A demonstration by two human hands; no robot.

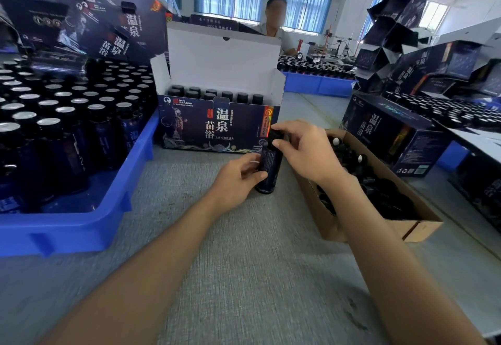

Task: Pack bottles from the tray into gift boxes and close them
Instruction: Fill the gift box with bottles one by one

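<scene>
The left hand (238,176) curls its grip round the dark bottle (271,167) on the counter (244,241); the right hand (306,152), arched above, clamps its grip on the cap (277,136).

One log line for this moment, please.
left hand: grips dark labelled bottle | right hand: pinches its black cap | dark-blue cardboard gift box: lid up, bottles inside | held bottle: not yet boxed

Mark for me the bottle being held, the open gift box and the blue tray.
held bottle (272,162): head view, on its label.
open gift box (217,128): head view, on its printed front panel.
blue tray (67,233): head view, on its near outer wall.
</scene>
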